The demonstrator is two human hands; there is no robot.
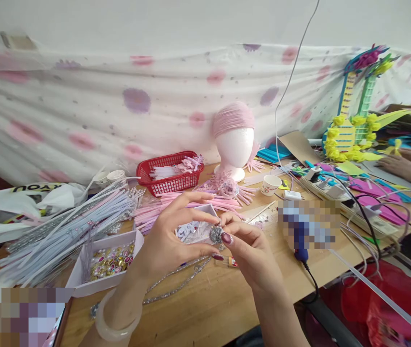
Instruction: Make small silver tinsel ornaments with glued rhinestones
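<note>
My right hand (pixel 251 246) is closed in a pinch on a small round silver glittery ornament (pixel 215 234), held above the table. My left hand (pixel 174 231) curves around the ornament's left side, its thumb and fingers apart; whether a fingertip touches the ornament I cannot tell. A white bangle (pixel 100 320) circles my left wrist. Below the hands, a strand of silver beaded trim (pixel 176 287) lies on the wooden table (pixel 191 320). Behind them stands a small white box (pixel 205 212) with pale lilac pieces, partly hidden by my left hand.
At left are a white box (pixel 73 284) of gem pieces and bundled pale stems (pixel 71 236). A red basket (pixel 171 185), foam head (pixel 235 144) and paper cup (pixel 270 185) stand behind. At right are a blurred blue-handled corded tool (pixel 301 254), power strips (pixel 353 217) and another person's hands (pixel 395 164).
</note>
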